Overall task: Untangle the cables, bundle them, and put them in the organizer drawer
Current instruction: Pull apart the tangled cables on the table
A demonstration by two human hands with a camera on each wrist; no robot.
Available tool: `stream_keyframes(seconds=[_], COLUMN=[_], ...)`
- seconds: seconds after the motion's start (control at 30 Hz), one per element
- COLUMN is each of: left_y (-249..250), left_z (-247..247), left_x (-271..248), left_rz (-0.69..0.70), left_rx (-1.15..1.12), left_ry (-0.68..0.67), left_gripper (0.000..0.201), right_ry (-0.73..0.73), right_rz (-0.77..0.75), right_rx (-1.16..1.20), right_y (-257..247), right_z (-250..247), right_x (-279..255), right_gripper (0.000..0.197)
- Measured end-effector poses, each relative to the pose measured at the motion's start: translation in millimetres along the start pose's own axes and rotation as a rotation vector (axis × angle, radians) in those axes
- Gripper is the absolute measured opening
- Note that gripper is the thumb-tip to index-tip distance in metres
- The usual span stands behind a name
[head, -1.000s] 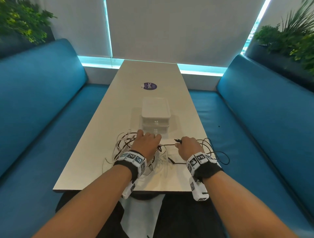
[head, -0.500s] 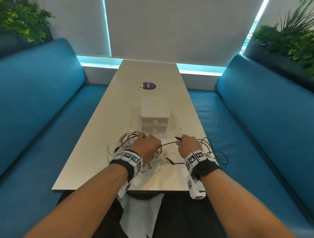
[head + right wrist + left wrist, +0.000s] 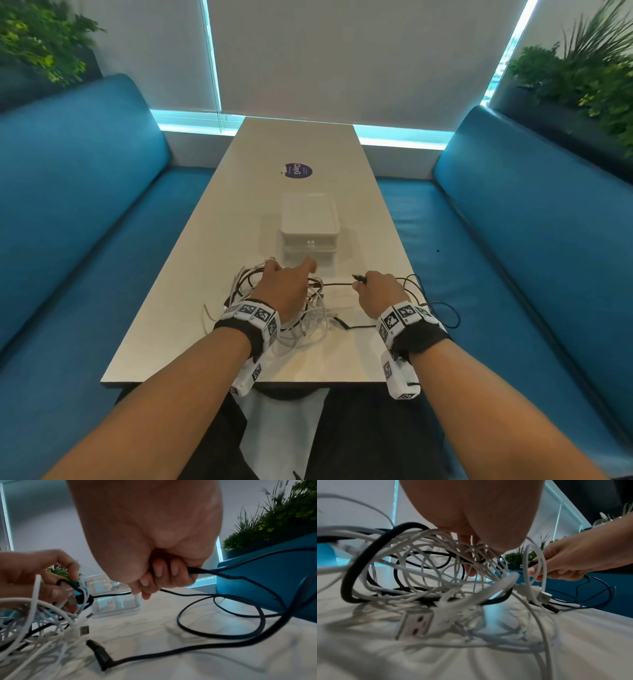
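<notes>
A tangle of white and black cables (image 3: 308,318) lies near the table's front edge. My left hand (image 3: 287,277) sits on top of it. The fingers (image 3: 471,566) reach down into the loops (image 3: 423,574) and pinch a knot of black and white strands (image 3: 80,596). My right hand (image 3: 363,282) is a fist gripping a thin black cable (image 3: 337,283) that runs taut to the tangle. Its slack loops (image 3: 223,622) lie to the right, and its plug (image 3: 99,651) rests on the table. The white two-drawer organizer (image 3: 310,226) stands just beyond the hands with both drawers closed (image 3: 113,597).
The long white table (image 3: 239,212) carries a purple sticker (image 3: 298,170) beyond the organizer. Blue benches (image 3: 85,205) (image 3: 531,222) flank it on both sides. Plants stand behind the benches, and a blind-covered window closes the far end.
Both hands stay almost where they were. The white loops left of the tangle have drawn in slightly, and my left forefinger now points toward the organizer.
</notes>
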State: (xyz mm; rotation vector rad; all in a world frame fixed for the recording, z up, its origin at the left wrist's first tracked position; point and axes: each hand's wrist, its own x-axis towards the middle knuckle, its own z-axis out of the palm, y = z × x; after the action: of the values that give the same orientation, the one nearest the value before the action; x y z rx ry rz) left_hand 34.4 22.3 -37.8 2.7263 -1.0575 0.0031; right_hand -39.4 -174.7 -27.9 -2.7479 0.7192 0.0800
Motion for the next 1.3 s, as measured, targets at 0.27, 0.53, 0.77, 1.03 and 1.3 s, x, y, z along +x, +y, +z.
stream_keyframes(seconds=[0.27, 0.53, 0.77, 1.03, 1.3], left_y=[3.2, 6.8, -5.9, -1.7, 2.6], left_z=[0.3, -6.3, -6.9, -7.2, -4.1], left_x=[-2.4, -7.3, -7.0, -1.9, -3.1], left_rz=[0.153, 0.016, 0.064, 0.068, 0.096], left_rx=[0.038, -0.058, 0.114, 0.310, 0.320], left_ry=[-0.007, -0.022, -0.041, -0.070, -0.079], left_gripper=[0.052, 0.050, 0.053, 0.042, 0.044], right_ry=[0.013, 0.021, 0.030, -0.023, -0.288], right_rz=[0.029, 0.030, 0.060, 0.025, -0.236], right_rx=[0.003, -0.004, 0.060, -0.070, -0.138], right_y=[-0.9, 1.8, 15.1, 24.3, 10.3], right_z=[-1.2, -0.2, -2.6, -0.9, 22.6], right_x=[1.4, 1.4, 5.3, -4.1, -17.7], right_gripper=[0.036, 0.037, 0.038, 0.035, 0.061])
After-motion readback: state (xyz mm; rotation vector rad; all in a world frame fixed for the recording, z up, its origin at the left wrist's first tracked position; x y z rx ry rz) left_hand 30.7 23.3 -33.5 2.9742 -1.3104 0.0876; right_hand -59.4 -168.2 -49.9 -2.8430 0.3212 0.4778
